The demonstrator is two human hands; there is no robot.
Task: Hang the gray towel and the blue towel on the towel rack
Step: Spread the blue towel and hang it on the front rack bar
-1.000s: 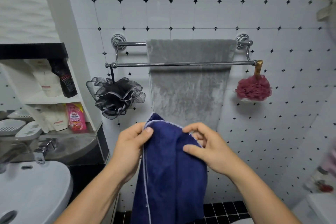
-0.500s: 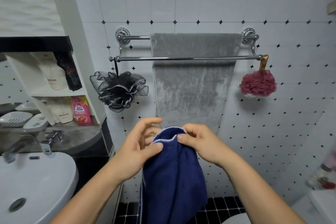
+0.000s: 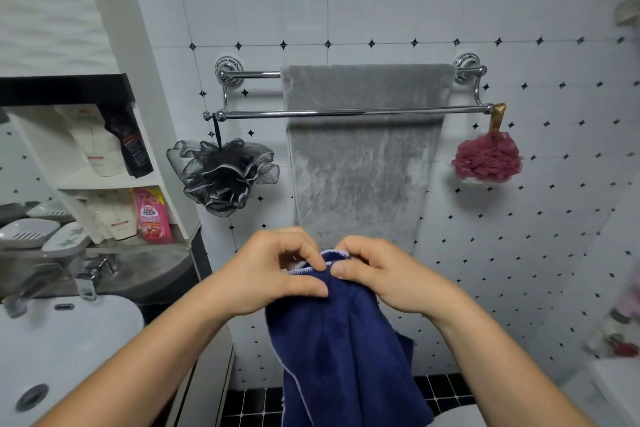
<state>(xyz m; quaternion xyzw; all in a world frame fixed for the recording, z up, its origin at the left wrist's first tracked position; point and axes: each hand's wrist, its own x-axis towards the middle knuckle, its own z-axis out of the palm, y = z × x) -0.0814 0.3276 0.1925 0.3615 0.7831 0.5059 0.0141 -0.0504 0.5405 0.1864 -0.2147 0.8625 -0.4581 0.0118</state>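
Note:
A gray towel hangs over the back bar of the chrome double towel rack on the tiled wall. Its lower part drops behind the front bar, which carries no towel. Below the rack I hold a dark blue towel with a pale stitched edge. My left hand and my right hand pinch its top edge close together, thumbs almost touching. The rest of the blue towel hangs down between my forearms, well under the gray towel's lower end.
A black mesh bath sponge hangs from the rack's left end, a dark red one from its right end. To the left are a white sink with a tap, and shelves holding bottles and soap dishes.
My hands have slid together along the blue towel's top edge, bunching it narrower. The view has tilted so the rack sits a little higher and closer.

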